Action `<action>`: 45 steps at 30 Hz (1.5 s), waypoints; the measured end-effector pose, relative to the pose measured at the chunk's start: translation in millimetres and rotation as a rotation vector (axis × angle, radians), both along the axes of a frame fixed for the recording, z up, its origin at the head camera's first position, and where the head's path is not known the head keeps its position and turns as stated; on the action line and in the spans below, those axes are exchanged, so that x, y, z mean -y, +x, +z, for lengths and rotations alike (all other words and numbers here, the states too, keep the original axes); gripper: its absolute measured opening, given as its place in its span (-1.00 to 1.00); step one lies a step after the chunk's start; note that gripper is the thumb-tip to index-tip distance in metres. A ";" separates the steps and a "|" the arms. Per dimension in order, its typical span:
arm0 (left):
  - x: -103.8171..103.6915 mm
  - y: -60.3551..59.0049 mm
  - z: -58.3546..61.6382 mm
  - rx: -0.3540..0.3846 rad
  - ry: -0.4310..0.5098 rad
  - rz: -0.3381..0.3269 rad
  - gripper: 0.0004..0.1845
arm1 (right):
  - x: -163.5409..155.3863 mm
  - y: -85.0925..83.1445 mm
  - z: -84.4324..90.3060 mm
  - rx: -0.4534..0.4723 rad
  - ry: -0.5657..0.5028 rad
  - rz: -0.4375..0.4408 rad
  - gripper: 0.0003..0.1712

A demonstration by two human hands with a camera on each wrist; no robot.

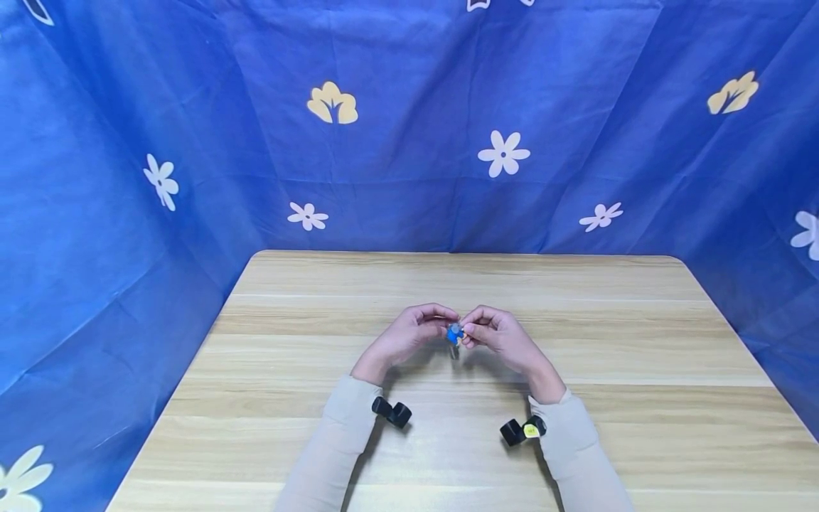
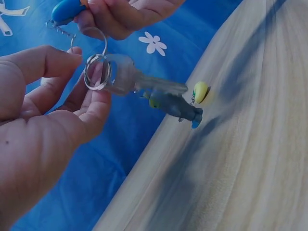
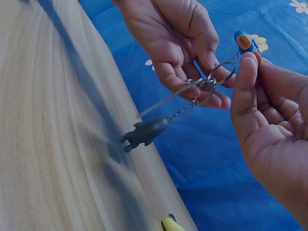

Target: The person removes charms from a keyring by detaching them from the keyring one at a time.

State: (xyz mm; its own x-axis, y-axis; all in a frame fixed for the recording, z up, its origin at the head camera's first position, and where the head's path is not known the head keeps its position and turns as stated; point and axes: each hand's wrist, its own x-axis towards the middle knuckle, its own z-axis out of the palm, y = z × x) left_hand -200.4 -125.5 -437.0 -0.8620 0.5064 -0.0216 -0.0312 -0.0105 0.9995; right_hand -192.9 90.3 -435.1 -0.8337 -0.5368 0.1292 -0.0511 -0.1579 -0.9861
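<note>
Sleeves: pale cuffs [image 1: 348, 405] over both forearms, reaching in from the near edge of the head view.
Curtain: blue cloth [image 1: 409, 171] with white and cream flowers, hanging behind and beside the table.
Tabletop: light wood-grain table [image 1: 269, 384]; both hands are raised over its middle.
Left hand: the left hand [image 1: 403, 340] has its fingers curled in around the metal rings, the gap narrow; exactly which fingertips bear the grip is partly hidden.
Right hand: the right hand [image 1: 508, 343] pinches a small figure between thumb and forefinger, the other fingers folded behind.
Wrist mounts: a black device [image 1: 392, 411] at each cuff.
Grey charm: the grey figure [image 3: 147, 132] hangs by a short chain below the hands, well apart from the fingers.
Key: the flat metal key [image 2: 120, 79] hangs from a ring through its head, beside the grey charm.
Blue charm: the blue-and-orange figure [image 3: 245, 42] is in the right hand's pinch, its chain leading toward the rings.
Yellow charm: the small yellow piece [image 2: 200, 91] shows beyond the grey charm; whether it hangs or lies on the wood, I cannot tell.
Rings: thin silver rings [image 2: 88, 77] meet between the hands. Work in hand appears to be handling the blue charm's join with them; the next move seems to call for a steady left grip and a fine right-hand adjustment, without tangling the chains.
</note>
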 end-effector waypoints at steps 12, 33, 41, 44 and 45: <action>0.2 -1.6 0.8 0.016 -0.083 0.045 -0.58 | -0.6 2.9 6.3 -0.031 0.040 -0.078 -0.79; 1.0 -2.4 -1.7 -0.076 -0.290 -0.205 -0.68 | -10.8 1.3 13.2 -0.059 -0.008 -0.144 -0.75; 0.9 -1.3 2.7 -0.052 -0.259 -0.178 -0.74 | -13.5 -0.9 14.3 -0.027 -0.010 -0.145 -0.77; 1.3 -1.1 6.0 -0.054 -0.238 -0.176 -0.75 | -15.8 -2.3 14.2 -0.011 -0.013 -0.155 -0.78; 1.7 -1.2 6.8 -0.056 -0.227 -0.177 -0.75 | -16.8 -2.8 14.3 -0.008 -0.017 -0.157 -0.77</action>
